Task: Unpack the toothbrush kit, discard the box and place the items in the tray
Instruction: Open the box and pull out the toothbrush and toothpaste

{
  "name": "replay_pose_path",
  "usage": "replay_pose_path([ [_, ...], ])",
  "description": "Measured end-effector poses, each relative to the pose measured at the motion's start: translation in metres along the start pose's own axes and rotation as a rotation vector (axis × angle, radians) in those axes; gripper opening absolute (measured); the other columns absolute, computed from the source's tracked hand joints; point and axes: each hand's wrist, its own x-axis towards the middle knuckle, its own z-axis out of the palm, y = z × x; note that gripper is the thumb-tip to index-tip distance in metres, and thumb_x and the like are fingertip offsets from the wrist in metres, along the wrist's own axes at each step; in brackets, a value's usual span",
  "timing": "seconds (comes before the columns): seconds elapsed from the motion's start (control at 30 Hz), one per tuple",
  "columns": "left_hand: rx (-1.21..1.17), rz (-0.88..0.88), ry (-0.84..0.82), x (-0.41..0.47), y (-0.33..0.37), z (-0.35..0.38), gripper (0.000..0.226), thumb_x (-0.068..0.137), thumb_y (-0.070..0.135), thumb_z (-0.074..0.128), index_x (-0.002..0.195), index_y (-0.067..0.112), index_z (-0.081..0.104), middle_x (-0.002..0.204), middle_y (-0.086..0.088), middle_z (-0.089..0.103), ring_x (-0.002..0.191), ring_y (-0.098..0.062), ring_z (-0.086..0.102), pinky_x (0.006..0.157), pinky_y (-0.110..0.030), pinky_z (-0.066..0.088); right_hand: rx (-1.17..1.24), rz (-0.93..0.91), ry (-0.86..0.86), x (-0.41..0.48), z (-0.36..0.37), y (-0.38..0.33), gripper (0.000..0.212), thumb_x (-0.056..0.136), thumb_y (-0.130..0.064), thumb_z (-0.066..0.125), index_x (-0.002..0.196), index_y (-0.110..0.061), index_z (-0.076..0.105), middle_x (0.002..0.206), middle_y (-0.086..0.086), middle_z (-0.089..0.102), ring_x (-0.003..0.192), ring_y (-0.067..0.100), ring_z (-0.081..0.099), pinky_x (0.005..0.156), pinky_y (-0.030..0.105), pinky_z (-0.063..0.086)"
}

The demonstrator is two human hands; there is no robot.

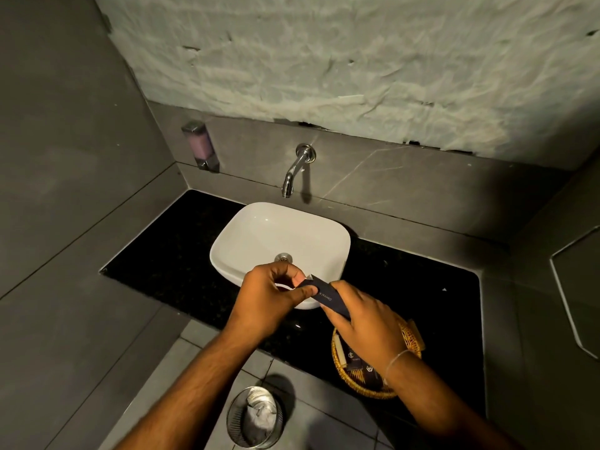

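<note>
Grip, right hand point(363, 316): wrapped around the lower part of the dark toothbrush kit box point(331, 300), fingers closed over it.
Grip, left hand point(272, 297): thumb and fingertips pinched on the box's upper end, where a pale flap edge shows.
Box: held in the air, tilted, over the near rim of the white sink point(279, 241); pale lettering runs along its side.
Around the hands: black counter point(422, 287) under and to both sides; the sink's near edge is partly covered by the left hand.
Tray: woven basket tray point(354, 383) on the counter just below the right hand, whose wrist hides much of it.
Tray contents: several dark packets with small pale logos and a pale stick-like item along the left edge; the rest cannot be made out.
Bin: metal mesh bin point(255, 417) on the tiled floor between the forearms, with crumpled pale paper inside.
Wall: chrome tap point(297, 170) above the sink, soap dispenser point(201, 146) to its left.
</note>
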Motion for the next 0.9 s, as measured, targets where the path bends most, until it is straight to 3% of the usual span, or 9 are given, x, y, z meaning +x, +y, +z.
replay_pose_path([
  [0.1,0.021,0.039,0.011,-0.001,0.000,0.002,0.020,0.086,0.016,0.091,0.085,0.031,0.078,0.091,0.010,0.083,0.093,0.000,0.077,0.096,-0.034,0.063,0.074,0.048,-0.013,0.001,0.000,0.000,0.039,0.097,-0.047,0.066,0.129,-0.025,0.060,0.107,-0.006,0.071,0.090,0.014,0.070,0.068,0.017,0.059],
  [0.27,0.105,0.163,-0.012,0.000,0.002,-0.002,0.053,0.087,0.013,0.090,0.107,0.057,0.068,0.108,0.012,0.078,0.094,-0.012,0.069,0.086,-0.027,0.061,0.255,0.082,-0.074,0.003,0.000,-0.001,0.046,0.097,-0.057,0.062,0.135,-0.033,0.052,0.118,-0.013,0.065,0.102,0.011,0.069,0.074,0.029,0.065],
  [0.37,0.145,0.189,0.055,0.001,-0.002,-0.006,0.033,0.084,0.018,0.092,0.097,0.042,0.075,0.093,0.015,0.072,0.085,-0.014,0.065,0.076,-0.022,0.058,0.315,0.082,-0.075,0.004,-0.002,-0.001,0.047,0.099,-0.054,0.061,0.140,-0.034,0.050,0.123,-0.017,0.062,0.108,0.007,0.066,0.082,0.023,0.064],
  [0.47,0.174,0.224,0.083,0.000,-0.008,-0.013,0.019,0.085,0.024,0.092,0.089,0.034,0.076,0.078,0.009,0.066,0.079,-0.017,0.068,0.077,-0.039,0.062,0.346,0.076,-0.039,0.005,-0.006,-0.003,0.041,0.100,-0.052,0.061,0.136,-0.034,0.052,0.120,-0.016,0.062,0.107,0.007,0.066,0.083,0.024,0.063],
  [0.57,0.252,0.263,0.082,-0.004,-0.005,-0.018,0.018,0.086,0.047,0.084,0.103,0.043,0.080,0.085,0.014,0.066,0.084,-0.012,0.068,0.073,-0.041,0.063,0.386,0.068,-0.048,0.005,-0.009,-0.004,0.041,0.100,-0.051,0.062,0.136,-0.035,0.053,0.124,-0.015,0.064,0.113,0.005,0.065,0.085,0.027,0.063],
  [0.67,0.385,0.278,0.099,-0.009,-0.001,-0.022,0.047,0.083,0.076,0.064,0.115,0.046,0.081,0.092,0.023,0.064,0.088,-0.006,0.067,0.070,-0.035,0.062,0.414,0.065,-0.065,0.005,-0.010,-0.006,0.040,0.100,-0.050,0.063,0.136,-0.038,0.054,0.125,-0.020,0.064,0.116,0.001,0.064,0.088,0.027,0.062],
  [0.73,0.288,0.290,0.082,-0.009,-0.003,-0.023,0.043,0.085,0.069,0.069,0.118,0.045,0.082,0.098,0.022,0.064,0.096,-0.007,0.067,0.074,-0.033,0.061,0.441,0.067,-0.068,0.005,-0.011,-0.007,0.041,0.099,-0.049,0.064,0.137,-0.038,0.055,0.126,-0.021,0.064,0.118,0.000,0.063,0.091,0.025,0.062],
  [0.83,0.114,0.361,0.036,-0.007,-0.007,-0.022,0.031,0.090,0.029,0.085,0.121,0.031,0.084,0.118,0.016,0.067,0.118,-0.009,0.066,0.097,-0.027,0.058,0.471,0.073,-0.078,0.005,-0.012,-0.010,0.042,0.099,-0.049,0.064,0.138,-0.036,0.056,0.129,-0.017,0.065,0.120,0.002,0.064,0.093,0.023,0.060],
  [0.9,0.099,0.405,0.011,-0.006,-0.008,-0.021,0.032,0.092,0.017,0.085,0.123,0.024,0.083,0.130,0.010,0.071,0.128,-0.013,0.067,0.108,-0.030,0.055,0.491,0.081,-0.085,0.005,-0.012,-0.012,0.043,0.098,-0.050,0.064,0.138,-0.035,0.056,0.129,-0.016,0.066,0.121,0.003,0.064,0.093,0.021,0.060],
])
